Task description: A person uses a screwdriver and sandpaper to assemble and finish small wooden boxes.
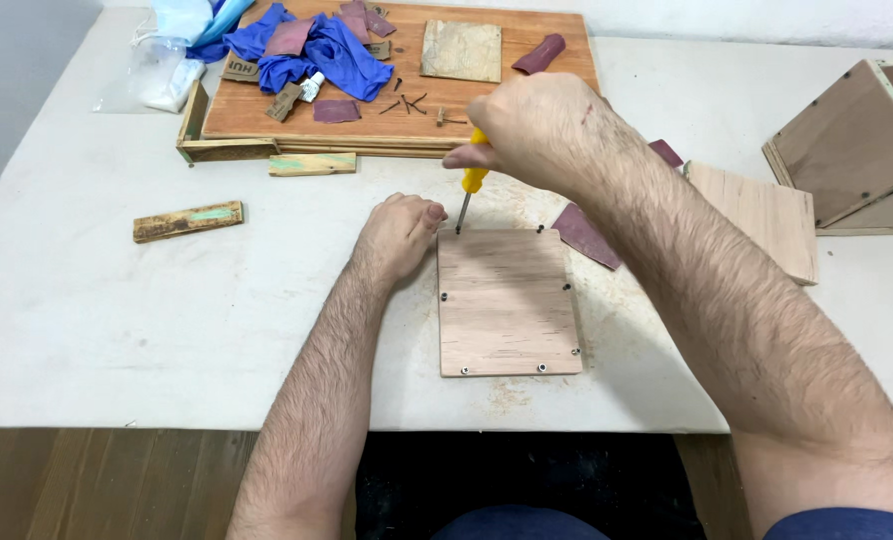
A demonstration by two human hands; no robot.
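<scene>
A small plywood panel [507, 300] lies flat on the white table [97, 320], with screws at its corners and edges. My right hand [532, 130] grips a yellow-handled screwdriver [474, 172] held upright, its tip on a screw at the panel's far left corner. My left hand [399, 235] rests as a loose fist on the table, touching the panel's far left edge beside the screwdriver tip.
A wooden board [407, 110] at the back holds blue cloth [322, 50], sandpaper scraps and loose screws [407, 103]. Two wood strips [187, 220] lie at the left. Plywood pieces [762, 215] and a wooden box [857, 140] are at the right. Sandpaper [587, 235] lies beside the panel.
</scene>
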